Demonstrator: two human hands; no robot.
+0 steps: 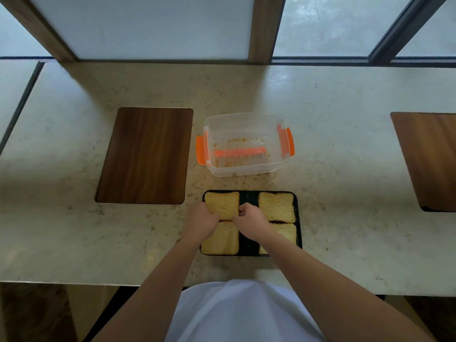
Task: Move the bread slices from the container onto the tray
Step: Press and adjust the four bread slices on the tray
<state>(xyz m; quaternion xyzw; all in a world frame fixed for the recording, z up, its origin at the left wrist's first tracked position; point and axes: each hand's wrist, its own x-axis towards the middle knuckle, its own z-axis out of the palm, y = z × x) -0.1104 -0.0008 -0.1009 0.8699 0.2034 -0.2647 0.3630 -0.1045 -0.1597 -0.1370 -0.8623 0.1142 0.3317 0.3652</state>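
Both hands are down on the tray now, working the far-left bread slice (222, 204). The left hand (202, 222) sits at that slice's near-left corner, fingers curled onto its edge; the right hand (250, 218) is bunched at its near-right corner, knuckles up, fingertips pinched in tight. Whether either hand truly grips the bread or only nudges it, I cannot tell from here. Neither is spread wide, that much is plain.

So the slice lies directly ahead of both hands, bracketed between them, flat on the tray (249, 197), its edges running square with the tray's rim. The left hand is nearer the outer edge, the right hand nearer the dark bare strip down the tray's middle.

Moving outward: a near-left slice (222, 239) lies just beside it, the two almost touching. On the other side, a far-right slice (276, 207) and a near-right slice (287, 232), partly hidden under the right forearm.

Beyond the tray on the tabletop (345, 156), the clear container (243, 144) with orange clips looks emptied, crumbs and an orange strip on its floor. By my read, the transfer is all but finished; what remains is squaring this slice and letting go.
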